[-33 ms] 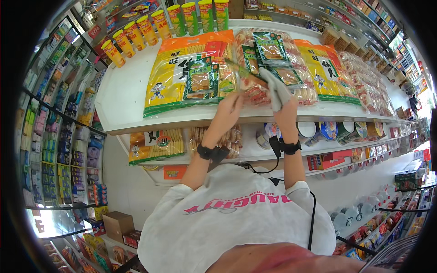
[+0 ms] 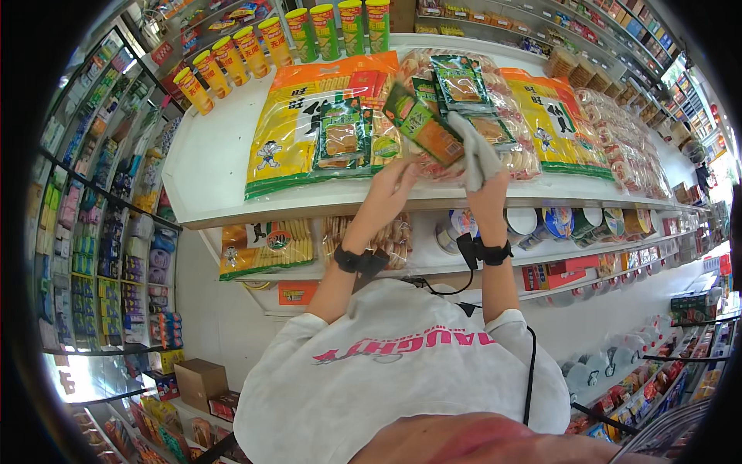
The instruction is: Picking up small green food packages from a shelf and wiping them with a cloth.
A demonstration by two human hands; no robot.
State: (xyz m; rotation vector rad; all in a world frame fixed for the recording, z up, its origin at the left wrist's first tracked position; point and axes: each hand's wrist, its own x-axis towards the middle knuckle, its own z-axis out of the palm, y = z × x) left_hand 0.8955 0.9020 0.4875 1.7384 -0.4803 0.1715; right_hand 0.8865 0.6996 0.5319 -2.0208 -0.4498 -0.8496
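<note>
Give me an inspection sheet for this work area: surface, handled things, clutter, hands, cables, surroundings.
Surface: white shelf top, loaded with large snack bags.
Handled things: tilted green packet, motion-blurred; grey cloth at the packet's right side.
Clutter: small packets lie on the left yellow bag; yellow tubes and green tubes stand toward the back.
Hands: right hand grips the cloth; left hand is near the packet's lower end, contact unclear.
Cables: a short black cable hangs at the right wristband; a longer one runs beside the white shirt.
Surroundings: stocked shelves on both sides; brown carton at lower left.
</note>
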